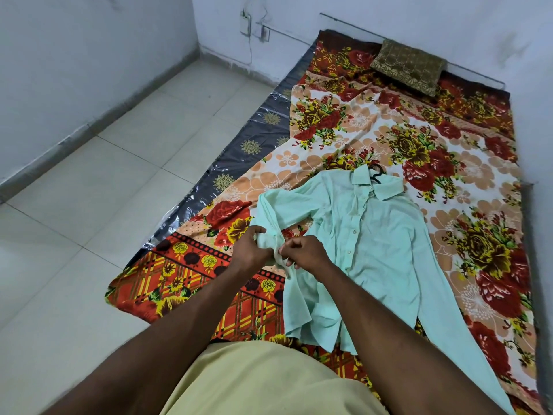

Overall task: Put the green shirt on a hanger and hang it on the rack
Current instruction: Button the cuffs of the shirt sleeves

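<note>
The left hand (250,248) and right hand (305,251) both pinch the sleeve cuff (269,239) of the green shirt (374,250), which lies spread beyond them; the hanger (377,174) hook shows at the collar.

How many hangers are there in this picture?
1: a black hanger, only its hook showing at the collar of the green shirt; the rest is hidden under fabric.

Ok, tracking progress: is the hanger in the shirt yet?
Seemingly in: the hanger hook pokes from the green shirt collar; rest hidden.
</note>
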